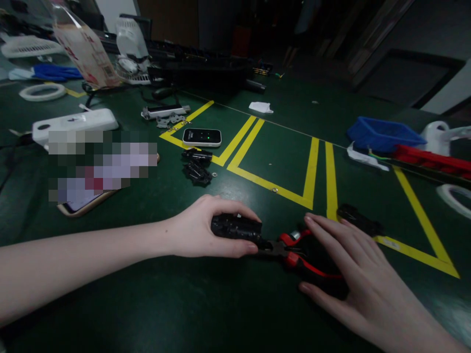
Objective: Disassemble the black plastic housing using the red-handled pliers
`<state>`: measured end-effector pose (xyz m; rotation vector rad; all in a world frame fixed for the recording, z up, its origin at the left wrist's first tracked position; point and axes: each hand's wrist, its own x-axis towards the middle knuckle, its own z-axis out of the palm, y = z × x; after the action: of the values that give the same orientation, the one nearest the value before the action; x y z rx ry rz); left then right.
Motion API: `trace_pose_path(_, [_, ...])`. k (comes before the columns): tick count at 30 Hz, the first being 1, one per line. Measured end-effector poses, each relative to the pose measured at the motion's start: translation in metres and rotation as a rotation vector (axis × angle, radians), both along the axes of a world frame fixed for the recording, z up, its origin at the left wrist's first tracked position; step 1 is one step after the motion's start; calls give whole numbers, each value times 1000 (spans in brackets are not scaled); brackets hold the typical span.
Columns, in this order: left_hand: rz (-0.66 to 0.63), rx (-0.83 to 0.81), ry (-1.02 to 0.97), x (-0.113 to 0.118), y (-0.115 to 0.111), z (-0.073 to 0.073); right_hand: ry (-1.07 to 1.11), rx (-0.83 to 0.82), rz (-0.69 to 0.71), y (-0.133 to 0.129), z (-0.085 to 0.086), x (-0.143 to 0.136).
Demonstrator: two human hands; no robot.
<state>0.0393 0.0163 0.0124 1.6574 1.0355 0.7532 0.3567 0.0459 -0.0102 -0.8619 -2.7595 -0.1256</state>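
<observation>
**Left hand (pixel 206 225) holds glossy black cylindrical part (pixel 237 227) beside red-and-black-handled metal pliers (pixel 293 260)**

A worker's bare left hand pinches the part between thumb and fingers, low over a dark green tabletop (pixel 235 309) at the centre of the scene. The pliers' grey metal nose meets or nearly meets the part's right end, close to the left thumb's tip; whether it grips the part cannot be told. At right, the worker's right hand (pixel 362 267) is spread, thumb well apart from the fingers, around the pliers' parted handles; contact with them is unclear.

Just behind the right hand lies a dark, elongated part (pixel 359 220), partly over a strip of yellow tape (pixel 415 256). Beyond the left hand, a cluster of irregular black pieces (pixel 197 172) sits next to a small silvery ring (pixel 214 174), with a flat, white-edged black device (pixel 202 138) showing a green light behind them. A gold-edged smartphone (pixel 106 169), its screen partly blurred, rests to the left, near a rounded white device (pixel 75 122). Toward the far right stands an open blue plastic tray (pixel 384 135).
</observation>
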Motion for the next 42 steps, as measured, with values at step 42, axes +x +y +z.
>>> trace_pose_path(42, [-128,16,54,-9,5,-17,304,24,202,38,-6,-91])
